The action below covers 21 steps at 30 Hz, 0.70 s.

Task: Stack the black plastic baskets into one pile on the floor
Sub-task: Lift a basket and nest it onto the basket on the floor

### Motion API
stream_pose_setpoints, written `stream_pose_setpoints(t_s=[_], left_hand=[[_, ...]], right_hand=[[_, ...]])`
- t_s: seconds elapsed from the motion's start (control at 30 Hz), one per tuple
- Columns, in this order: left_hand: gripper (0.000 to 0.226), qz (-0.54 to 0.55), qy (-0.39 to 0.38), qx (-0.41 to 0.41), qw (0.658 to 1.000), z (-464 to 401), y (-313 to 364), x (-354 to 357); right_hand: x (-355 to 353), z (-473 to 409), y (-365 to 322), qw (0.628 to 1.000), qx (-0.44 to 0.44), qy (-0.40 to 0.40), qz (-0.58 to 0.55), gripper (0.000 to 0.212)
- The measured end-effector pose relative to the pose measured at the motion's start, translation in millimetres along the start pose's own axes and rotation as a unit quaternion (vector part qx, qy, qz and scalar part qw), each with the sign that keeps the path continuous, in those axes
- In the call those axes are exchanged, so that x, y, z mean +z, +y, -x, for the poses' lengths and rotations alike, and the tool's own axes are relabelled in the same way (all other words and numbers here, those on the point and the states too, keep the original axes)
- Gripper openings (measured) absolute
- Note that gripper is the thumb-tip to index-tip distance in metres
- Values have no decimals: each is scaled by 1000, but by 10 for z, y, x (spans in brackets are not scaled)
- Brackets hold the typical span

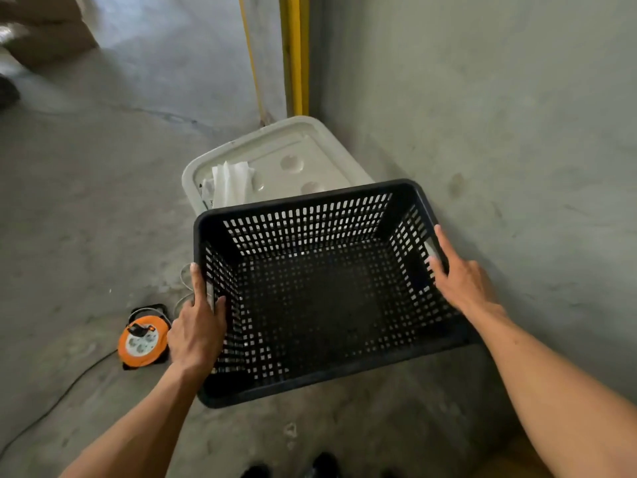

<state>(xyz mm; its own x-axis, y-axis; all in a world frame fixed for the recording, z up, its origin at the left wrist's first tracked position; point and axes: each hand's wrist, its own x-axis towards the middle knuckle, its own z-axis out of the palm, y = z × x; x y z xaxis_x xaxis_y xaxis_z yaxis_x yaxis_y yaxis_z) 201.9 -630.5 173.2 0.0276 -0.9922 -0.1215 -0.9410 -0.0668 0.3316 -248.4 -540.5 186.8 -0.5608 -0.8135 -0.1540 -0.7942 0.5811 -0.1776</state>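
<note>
Black plastic basket (320, 294) gripped by left hand (198, 331) and right hand (462, 281); no legible writing.

floor (86, 201): bare grey concrete, stained, meets grey wall on right
white bin (275, 157): on floor by the wall corner, lid on, white folded paper on lid
cable reel (143, 341): orange, on floor at left, black cord trailing toward lower left
cardboard boxes (48, 32): on floor, top left, blurred
black basket (320, 291): cannot tell if it touches floor
</note>
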Motion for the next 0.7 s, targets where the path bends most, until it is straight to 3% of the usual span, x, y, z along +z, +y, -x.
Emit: stream_pose_setpoints(t_s=[0.13, 0.33, 0.57, 0.7], left_hand=[[79, 12, -4, -32, 999, 46, 57, -52], [76, 42, -14, -45, 998, 37, 23, -97], [82, 4, -37, 23, 999, -23, -170, -144], [86, -8, -59, 94, 994, 146, -221, -241]], right_hand=[[67, 28, 67, 997, -7, 68, -22, 63], [176, 6, 85, 997, -5, 66, -33, 63], [141, 748, 68, 993, 23, 110, -47, 64], [76, 1544, 197, 992, 88, 88, -22, 63]])
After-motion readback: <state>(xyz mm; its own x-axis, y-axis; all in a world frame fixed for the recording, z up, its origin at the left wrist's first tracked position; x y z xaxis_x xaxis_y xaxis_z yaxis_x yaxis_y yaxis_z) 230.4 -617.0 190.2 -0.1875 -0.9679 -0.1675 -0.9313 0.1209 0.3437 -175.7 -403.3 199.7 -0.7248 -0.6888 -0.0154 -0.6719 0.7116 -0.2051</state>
